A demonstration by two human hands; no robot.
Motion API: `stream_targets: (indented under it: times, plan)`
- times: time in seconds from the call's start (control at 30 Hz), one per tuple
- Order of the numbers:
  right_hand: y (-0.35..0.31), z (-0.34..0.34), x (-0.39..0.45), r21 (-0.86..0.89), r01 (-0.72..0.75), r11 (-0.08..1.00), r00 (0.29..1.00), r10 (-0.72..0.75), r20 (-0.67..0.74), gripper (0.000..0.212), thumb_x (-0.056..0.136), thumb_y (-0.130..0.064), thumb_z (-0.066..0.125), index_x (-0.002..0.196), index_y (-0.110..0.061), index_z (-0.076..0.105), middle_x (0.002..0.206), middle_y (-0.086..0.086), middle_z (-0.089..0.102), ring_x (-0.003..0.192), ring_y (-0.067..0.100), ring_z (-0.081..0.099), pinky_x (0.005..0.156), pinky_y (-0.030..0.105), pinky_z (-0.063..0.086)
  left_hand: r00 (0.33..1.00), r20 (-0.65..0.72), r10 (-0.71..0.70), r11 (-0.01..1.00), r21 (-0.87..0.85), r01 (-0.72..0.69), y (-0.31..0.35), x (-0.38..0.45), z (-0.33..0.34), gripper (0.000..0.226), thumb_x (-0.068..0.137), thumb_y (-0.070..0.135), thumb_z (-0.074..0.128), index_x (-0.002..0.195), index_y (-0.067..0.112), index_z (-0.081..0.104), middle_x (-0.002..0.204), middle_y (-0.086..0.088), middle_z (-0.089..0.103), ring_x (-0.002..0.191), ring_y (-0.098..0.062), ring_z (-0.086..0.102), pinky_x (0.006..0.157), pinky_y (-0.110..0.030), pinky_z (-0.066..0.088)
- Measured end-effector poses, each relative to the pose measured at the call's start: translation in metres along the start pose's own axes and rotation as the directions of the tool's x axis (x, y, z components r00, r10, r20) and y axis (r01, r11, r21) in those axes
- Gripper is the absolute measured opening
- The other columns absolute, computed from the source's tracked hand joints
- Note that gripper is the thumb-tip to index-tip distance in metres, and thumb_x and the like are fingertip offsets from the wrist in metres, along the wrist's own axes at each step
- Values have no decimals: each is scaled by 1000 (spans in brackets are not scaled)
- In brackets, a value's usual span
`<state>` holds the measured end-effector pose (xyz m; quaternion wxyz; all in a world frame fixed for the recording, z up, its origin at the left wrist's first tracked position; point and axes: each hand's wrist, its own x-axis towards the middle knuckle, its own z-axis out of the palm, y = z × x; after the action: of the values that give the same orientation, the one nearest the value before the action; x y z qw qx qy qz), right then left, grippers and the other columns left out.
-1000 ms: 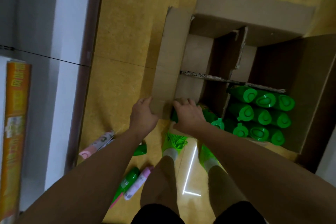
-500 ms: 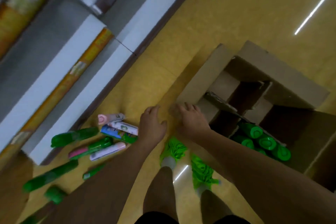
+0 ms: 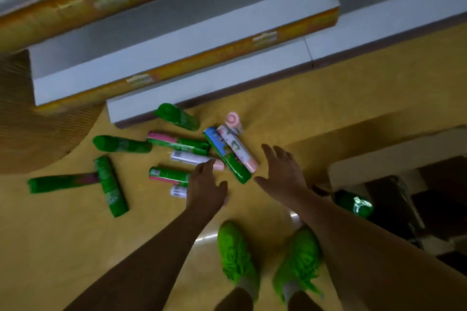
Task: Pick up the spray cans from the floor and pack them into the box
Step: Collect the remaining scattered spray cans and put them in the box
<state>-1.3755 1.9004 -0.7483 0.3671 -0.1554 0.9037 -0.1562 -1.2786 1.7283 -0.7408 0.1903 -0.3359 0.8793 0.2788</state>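
Note:
Several spray cans lie scattered on the yellow floor. A blue and green can [image 3: 225,156] and a white and pink can [image 3: 237,148] lie side by side in the middle. A small white can [image 3: 178,191] lies partly under my left hand [image 3: 206,185], which hovers over the pile with fingers apart. My right hand [image 3: 283,171] is open, just right of the blue can, holding nothing. The cardboard box [image 3: 374,166] stands at the right edge, with a green can [image 3: 353,203] showing inside it.
Grey and white shelf bases [image 3: 202,83] with orange strips run along the far side. More green cans [image 3: 111,185] lie to the left. A corrugated cardboard sheet [image 3: 30,121] is at far left. My feet in green shoes [image 3: 237,252] stand near the box.
The view has swung left from the box to the cans on the floor. Both hands have left the box flap and now reach down over the pile, fingers spread.

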Motion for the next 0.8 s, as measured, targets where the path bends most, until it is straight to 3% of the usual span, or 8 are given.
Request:
stream_targets:
  times: [0.2,0.3,0.47,0.53,0.6,0.7,0.8]
  plan:
    - [-46,12,63,-56,69,996,996,-72,-61,84,82,-40,72,151,-23,28,148,10,39,129,33,42,103,43,43,991,-106,-86,994,-77,78,-53,40,-12,69,80,20,75,143,11,48,140,-14,52,123,-33,52,99,-37,42]
    - [-48,24,106,-114,122,986,988,-132,-85,85,82,-41,71,152,-24,27,146,11,39,128,35,42,102,42,43,979,-193,-65,994,-99,46,-67,80,-11,69,78,19,78,140,5,50,138,-21,53,125,-39,50,104,-41,40]
    - [-40,58,174,-232,238,943,928,-292,-232,86,80,-44,72,151,-21,28,150,16,33,130,36,38,100,44,42,918,-392,-53,994,-104,13,-78,165,-17,76,76,21,79,143,8,46,133,-20,51,119,-40,50,97,-39,40]
    - [-32,73,193,-124,293,948,876,-318,-362,98,75,-45,78,153,-18,26,151,17,34,133,37,37,103,47,41,867,-469,-165,972,-228,62,-80,190,-10,87,71,26,83,146,11,41,137,-19,48,122,-40,48,98,-42,41]
    - [-19,88,209,96,323,941,858,-249,-449,112,67,-45,86,154,-15,22,153,16,35,138,35,34,110,45,36,820,-456,-347,898,-415,149,-87,207,8,101,64,31,88,147,11,35,140,-18,44,127,-40,45,99,-44,41]
    - [5,112,234,381,245,891,922,-93,-376,132,55,-45,95,157,-17,16,157,11,32,144,30,30,114,43,32,786,-317,-530,766,-577,284,-103,229,43,121,57,40,94,151,9,25,152,-18,33,133,-37,42,102,-41,43]
    - [16,127,262,462,258,849,940,-109,-323,123,51,-43,97,150,-23,29,145,2,49,133,21,46,105,37,43,788,-314,-529,639,-759,127,-119,260,61,134,48,40,98,155,20,20,155,-11,35,139,-34,39,111,-47,40]
